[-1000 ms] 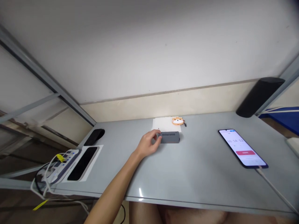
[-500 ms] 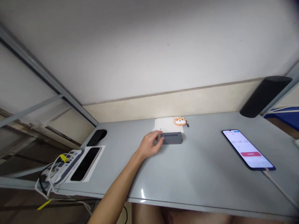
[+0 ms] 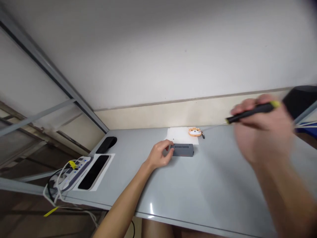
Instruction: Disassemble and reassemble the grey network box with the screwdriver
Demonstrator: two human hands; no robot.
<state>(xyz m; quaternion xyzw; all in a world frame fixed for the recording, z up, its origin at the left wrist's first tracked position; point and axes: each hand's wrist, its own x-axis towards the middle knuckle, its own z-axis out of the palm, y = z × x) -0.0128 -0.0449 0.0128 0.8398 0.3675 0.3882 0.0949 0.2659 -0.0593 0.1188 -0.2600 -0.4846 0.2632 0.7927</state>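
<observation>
My left hand point(image 3: 160, 154) is closed, thumb and fingers pinching the left end of a small dark grey slotted box point(image 3: 183, 150) that lies on the desk. Raised over the right side of the desk is my right hand point(image 3: 264, 135), blurred by motion. It is wrapped round a screwdriver point(image 3: 251, 112) with a black and yellow-green handle; a faint thin shaft points left. Behind the box lie a white sheet point(image 3: 179, 134) and an orange-and-white animal-face case point(image 3: 194, 132) with a small clip.
On the left are a black phone point(image 3: 94, 172) on white paper, a power strip point(image 3: 76, 173) with cables, and a black object point(image 3: 106, 144). A dark cylinder point(image 3: 300, 100) stands at the right, partly hidden. The wall borders the desk point(image 3: 178, 195) behind.
My right hand has come into view from the right, holding the screwdriver, and hides the lit phone. My left hand keeps its pinch on the box. The view has shifted slightly.
</observation>
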